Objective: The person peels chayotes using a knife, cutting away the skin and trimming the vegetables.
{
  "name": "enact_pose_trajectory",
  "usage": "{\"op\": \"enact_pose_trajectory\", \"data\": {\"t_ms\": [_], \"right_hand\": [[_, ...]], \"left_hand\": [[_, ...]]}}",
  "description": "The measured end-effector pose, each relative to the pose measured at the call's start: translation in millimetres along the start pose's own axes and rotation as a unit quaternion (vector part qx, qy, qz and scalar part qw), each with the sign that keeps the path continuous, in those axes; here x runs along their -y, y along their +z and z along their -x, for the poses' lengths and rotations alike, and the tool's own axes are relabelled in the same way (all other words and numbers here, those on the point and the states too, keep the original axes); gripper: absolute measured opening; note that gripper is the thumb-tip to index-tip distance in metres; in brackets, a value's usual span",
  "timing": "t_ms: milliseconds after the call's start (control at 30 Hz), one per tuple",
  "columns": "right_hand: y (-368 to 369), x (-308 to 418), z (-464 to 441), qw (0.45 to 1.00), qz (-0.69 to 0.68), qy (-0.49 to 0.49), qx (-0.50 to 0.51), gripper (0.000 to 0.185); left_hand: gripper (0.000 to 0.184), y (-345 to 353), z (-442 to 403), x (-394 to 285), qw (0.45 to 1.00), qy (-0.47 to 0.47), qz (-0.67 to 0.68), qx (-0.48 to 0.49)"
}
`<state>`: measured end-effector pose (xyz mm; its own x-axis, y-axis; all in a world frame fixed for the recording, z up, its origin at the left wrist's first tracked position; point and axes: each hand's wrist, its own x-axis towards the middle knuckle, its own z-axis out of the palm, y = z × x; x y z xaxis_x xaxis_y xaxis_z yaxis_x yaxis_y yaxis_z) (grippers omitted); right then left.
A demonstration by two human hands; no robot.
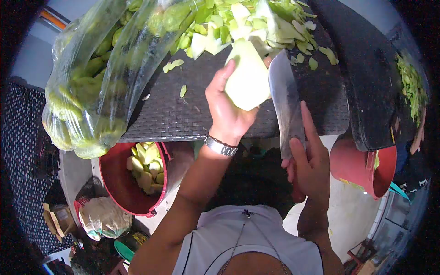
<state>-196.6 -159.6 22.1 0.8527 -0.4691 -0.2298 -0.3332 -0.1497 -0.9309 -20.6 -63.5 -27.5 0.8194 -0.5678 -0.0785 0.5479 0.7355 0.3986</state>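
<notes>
My left hand [229,107] grips a peeled chayote [248,75], pale green and pear-shaped with flat knife facets, over the table's near edge. Closed around a large knife [285,94], my right hand [311,169] is just right of the fruit. The broad steel blade points up and away, its tip close beside the fruit; I cannot tell whether they touch. Part of the red handle shows below my fingers. Behind the fruit, a heap of pale green peelings [275,27] lies on the dark woven table [192,114].
A clear plastic bag [87,105] of green fruits hangs over the table's left edge. Below it, a red bucket [114,183] holds pale peeled pieces. Another red bucket [350,167] stands at right, beside a dark chair [371,91]. A filled sack [105,215] sits lower left.
</notes>
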Motion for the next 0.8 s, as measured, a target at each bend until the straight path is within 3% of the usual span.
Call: {"op": "enact_pose_trajectory", "data": {"t_ms": [333,633,800], "right_hand": [[0,-7,8,0.999,-0.009,0.019,0.027,0.062],[-1,-10,8,0.999,0.014,-0.007,0.032,0.061],[-3,-8,7,0.999,0.006,-0.008,0.047,0.060]], "left_hand": [[0.055,10,-3,0,0.998,0.064,-0.002,0.027],[0.054,12,3,-4,0.999,0.033,-0.033,0.015],[0.066,9,7,-1,0.983,-0.067,0.121,0.123]]}}
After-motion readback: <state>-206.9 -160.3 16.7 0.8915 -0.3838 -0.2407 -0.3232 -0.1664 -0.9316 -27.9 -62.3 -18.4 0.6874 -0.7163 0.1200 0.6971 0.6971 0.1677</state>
